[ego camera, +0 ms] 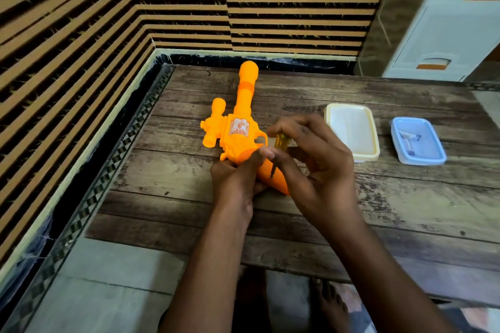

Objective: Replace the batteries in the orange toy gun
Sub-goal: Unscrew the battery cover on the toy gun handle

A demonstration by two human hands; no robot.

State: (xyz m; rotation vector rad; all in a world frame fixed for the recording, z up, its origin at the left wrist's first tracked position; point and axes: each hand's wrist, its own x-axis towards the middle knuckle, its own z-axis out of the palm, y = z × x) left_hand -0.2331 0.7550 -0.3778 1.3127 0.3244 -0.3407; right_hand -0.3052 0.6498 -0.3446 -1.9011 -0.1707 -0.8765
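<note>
Wooden table (405,211), orange toy gun (238,130) with illegible sticker (238,126)

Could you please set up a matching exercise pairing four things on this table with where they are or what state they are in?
Things:
1. toy gun
2. screwdriver
3. cream tub
4. blue tub

Places or states:
A. at the far right, with small items inside
B. held in the right hand, tip on the gun's grip
C. just right of the hands, apparently empty
D. gripped at the handle by the left hand, barrel pointing away

Pairs: 1-D, 2-B, 3-C, 4-A
</note>
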